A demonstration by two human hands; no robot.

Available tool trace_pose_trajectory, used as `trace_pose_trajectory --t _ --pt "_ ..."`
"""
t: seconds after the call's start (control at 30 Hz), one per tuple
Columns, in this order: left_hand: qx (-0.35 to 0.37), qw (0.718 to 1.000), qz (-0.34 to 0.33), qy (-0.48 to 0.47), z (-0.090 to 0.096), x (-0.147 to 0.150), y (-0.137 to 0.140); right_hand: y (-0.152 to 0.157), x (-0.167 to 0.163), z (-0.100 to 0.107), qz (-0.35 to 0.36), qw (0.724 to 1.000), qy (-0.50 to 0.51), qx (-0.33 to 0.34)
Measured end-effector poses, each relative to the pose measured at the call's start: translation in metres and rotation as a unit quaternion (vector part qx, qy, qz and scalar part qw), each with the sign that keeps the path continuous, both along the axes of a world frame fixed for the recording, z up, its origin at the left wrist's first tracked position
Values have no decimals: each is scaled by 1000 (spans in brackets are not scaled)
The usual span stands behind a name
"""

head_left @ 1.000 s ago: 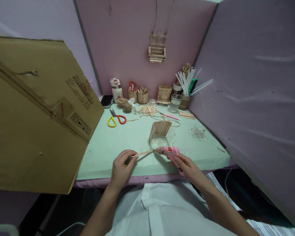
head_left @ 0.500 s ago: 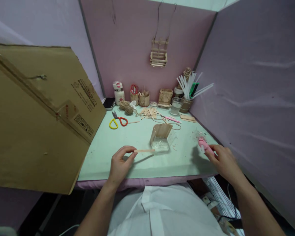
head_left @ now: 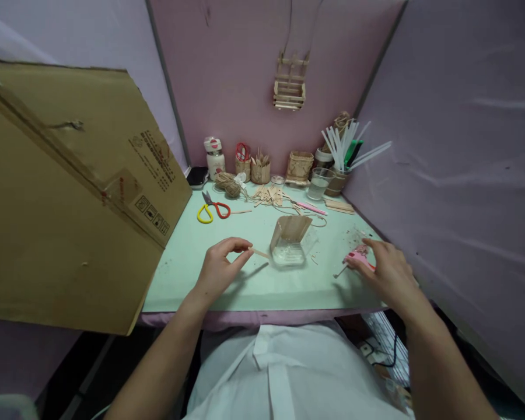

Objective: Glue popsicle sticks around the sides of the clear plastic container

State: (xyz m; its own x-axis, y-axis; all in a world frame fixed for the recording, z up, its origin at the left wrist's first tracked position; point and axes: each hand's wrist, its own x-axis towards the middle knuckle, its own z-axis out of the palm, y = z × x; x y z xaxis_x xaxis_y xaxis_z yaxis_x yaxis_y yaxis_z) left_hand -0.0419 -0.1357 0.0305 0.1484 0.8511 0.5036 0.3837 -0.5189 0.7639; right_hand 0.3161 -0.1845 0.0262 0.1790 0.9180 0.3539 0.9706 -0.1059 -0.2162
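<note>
Between the thumb and fingers of my left hand (head_left: 222, 265) is a thin wooden craft stick (head_left: 260, 253), its free end pointing right. Just beyond that end stands a clear plastic box (head_left: 289, 254) with a panel of wooden sticks (head_left: 290, 228) upright along its back. To the right, a pink hot glue gun (head_left: 357, 255) rests low at the table, a thin rod sticking out at its front left. My right hand (head_left: 387, 269) is over it with thumb and fingers spread apart; the thumb lies close to the gun, and whether it touches is unclear.
A large cardboard sheet (head_left: 70, 204) leans on the left. Behind lie scissors (head_left: 213, 209), twine (head_left: 228, 185), loose sticks (head_left: 271, 196) and a pink pen (head_left: 311, 208). A cup of liquid (head_left: 318, 185) and a holder of white glue sticks (head_left: 342, 143) stand back right.
My right hand has moved left and lowered the glue gun to the table, its fingers now spread. My left hand has turned the craft stick so it tilts slightly downward.
</note>
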Motion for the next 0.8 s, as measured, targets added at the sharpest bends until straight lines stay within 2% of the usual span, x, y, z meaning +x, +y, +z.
trace_pose_trajectory --t 0.07,0.13,0.23,0.37,0.43,0.57,0.7,0.8 --pt "-7 1000 -10 2 3 4 3 11 -23 6 94 989 114 27" --pt "-18 1000 -17 10 6 8 6 25 -47 6 152 961 231 16" --pt "-24 999 -27 28 11 13 11 50 -72 -5 192 910 365 -41" --pt "-26 996 -35 82 18 17 18 76 -79 -21 232 846 475 -64" --pt "-37 991 -38 127 23 19 20 83 -75 -24 251 823 505 -73" --pt "-52 976 -58 203 37 29 23 92 -63 -17 298 793 517 -125" --pt "-61 972 -68 216 46 39 19 98 -55 -8 364 750 522 -177" --pt "-71 970 -67 221 47 45 15 103 -53 -8 374 739 526 -193"
